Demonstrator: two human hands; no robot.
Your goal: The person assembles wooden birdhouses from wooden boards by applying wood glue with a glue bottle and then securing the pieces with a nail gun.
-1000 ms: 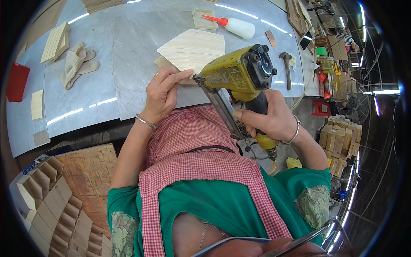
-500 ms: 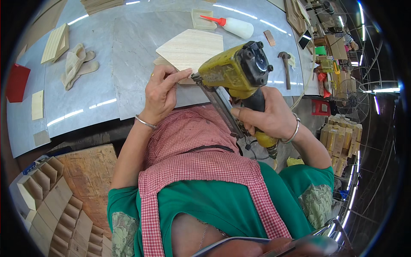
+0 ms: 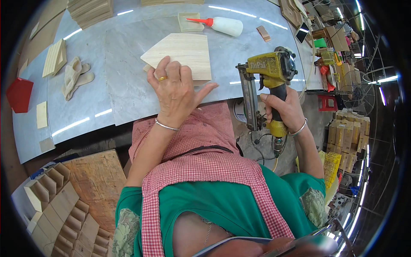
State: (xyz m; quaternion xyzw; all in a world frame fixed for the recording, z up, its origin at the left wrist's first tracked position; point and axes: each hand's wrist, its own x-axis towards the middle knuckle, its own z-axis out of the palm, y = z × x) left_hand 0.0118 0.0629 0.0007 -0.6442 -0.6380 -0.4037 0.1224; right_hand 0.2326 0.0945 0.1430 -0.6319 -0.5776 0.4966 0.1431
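So the left hand (image 3: pixel 176 94) has gone from one pointing finger to lying open across the near edge of the pale pentagon-shaped wooden piece (image 3: pixel 188 51), thumb spread wide, not clamped on anything. That piece sits on the grey bench (image 3: pixel 128 64), in front of a white plastic squeeze bottle with a red nozzle (image 3: pixel 227 26), no label I can read. Further right, the yellow-and-black nail gun (image 3: pixel 265 68) has swung clear, so its nose is off the wood; there's lettering on its housing. Right hand (image 3: pixel 291 112) is wrapped round its grip.
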